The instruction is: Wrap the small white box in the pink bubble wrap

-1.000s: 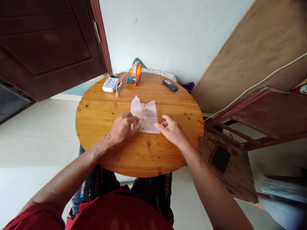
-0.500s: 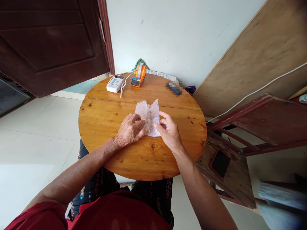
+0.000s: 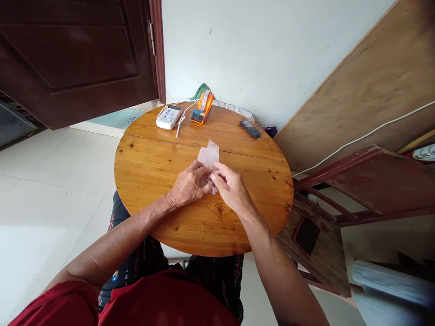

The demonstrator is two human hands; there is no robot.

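Folded narrower vs. half a sec ago, bubble wrap (image 3: 208, 156) lies approx. ctr. of table (image 3: 152, 167), long axis front-to-back, far end pointing twd. wall (image 3: 244, 54), w/ L hand (image 3: 191, 182) gripping near end, R hand (image 3: 231, 186) touching it (can't tell if pinching), & orange tape dispenser (image 3: 203, 108) beyond.

I see bubble wrap (image 3: 208, 155) mid-frame, over the bench (image 3: 149, 167); behind it, left to right, sit a corded device (image 3: 168, 117), tape dispenser (image 3: 205, 111) and handheld device (image 3: 250, 130). Lower right, a phone (image 3: 307, 236) lies on a chair (image 3: 396, 188).
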